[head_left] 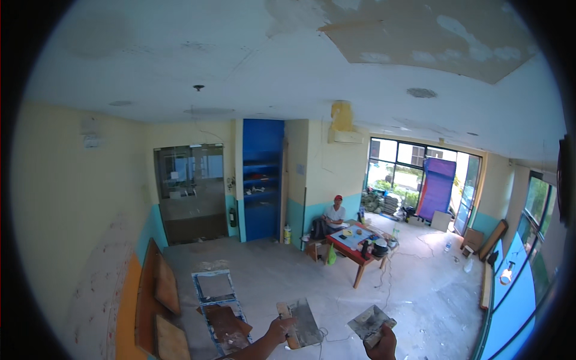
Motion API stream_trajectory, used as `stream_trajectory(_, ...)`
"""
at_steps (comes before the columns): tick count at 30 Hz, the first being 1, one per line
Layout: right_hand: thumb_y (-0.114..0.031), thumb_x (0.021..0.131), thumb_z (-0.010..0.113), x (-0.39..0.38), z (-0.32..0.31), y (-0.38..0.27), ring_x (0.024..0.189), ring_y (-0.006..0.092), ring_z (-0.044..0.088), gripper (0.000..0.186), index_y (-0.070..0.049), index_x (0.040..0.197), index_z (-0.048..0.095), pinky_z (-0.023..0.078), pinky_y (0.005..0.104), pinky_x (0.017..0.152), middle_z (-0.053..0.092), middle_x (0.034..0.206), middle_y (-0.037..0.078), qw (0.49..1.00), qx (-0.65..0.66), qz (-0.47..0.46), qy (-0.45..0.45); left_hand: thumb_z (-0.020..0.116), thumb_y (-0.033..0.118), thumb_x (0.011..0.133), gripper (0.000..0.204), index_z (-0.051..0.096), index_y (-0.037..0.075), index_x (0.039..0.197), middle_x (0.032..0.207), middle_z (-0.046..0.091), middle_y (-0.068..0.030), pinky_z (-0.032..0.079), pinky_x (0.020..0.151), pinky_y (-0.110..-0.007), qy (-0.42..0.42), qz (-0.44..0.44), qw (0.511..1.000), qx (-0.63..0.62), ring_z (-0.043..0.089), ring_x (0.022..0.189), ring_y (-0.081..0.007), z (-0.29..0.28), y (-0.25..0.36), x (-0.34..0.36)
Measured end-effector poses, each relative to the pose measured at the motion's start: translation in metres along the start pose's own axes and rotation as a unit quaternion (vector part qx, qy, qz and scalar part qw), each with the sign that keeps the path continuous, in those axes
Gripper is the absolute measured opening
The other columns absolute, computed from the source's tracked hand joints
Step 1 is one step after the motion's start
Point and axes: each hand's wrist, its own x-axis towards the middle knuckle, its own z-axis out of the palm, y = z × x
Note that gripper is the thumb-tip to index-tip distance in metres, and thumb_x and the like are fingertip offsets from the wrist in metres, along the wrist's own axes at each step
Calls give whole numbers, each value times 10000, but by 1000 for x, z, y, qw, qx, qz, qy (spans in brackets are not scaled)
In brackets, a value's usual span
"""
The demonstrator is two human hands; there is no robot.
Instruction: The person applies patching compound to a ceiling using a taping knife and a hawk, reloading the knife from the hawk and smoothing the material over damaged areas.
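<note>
My left hand (279, 330), low in the middle of the head view, is closed on a wide metal plastering blade (307, 318) with a pale wooden grip, smeared with grey material. A little to its right, my right hand (384, 345) grips a second metal blade (363, 321), squarish and smeared. The two blades are apart, held out over the grey floor (420, 306). The ceiling (252, 54) fills the upper view, with a bare board patch (414, 39) at the upper right.
A paint-spattered blue metal frame (211, 277) and wooden boards (166, 282) lie at lower left. A seated person (335, 213) is beside a cluttered table (356, 267). Beyond are a blue shelved alcove (262, 210), a glass door (189, 204), windows and a tall purple panel (437, 189). Cables cross the floor.
</note>
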Motion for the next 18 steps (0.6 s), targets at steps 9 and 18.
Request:
stream_trajectory(9,-196,975,363,-11,32,-20,955,214,599,307,-38,1208,486,523,332,762,603,1106,91,980,183,65,50,722,78,755,344,567,20,1057,886,613,-110,527,751,-478,-29,-28,999,-36,629,810,-287,5,-19,35)
stream_trajectory(18,-204,968,382,5,-13,-5,941,210,604,292,-51,1188,499,525,329,746,610,1080,79,978,195,26,66,737,154,764,365,574,18,1061,909,629,-105,530,743,-444,-48,-50,997,42,637,815,-262,33,-30,69)
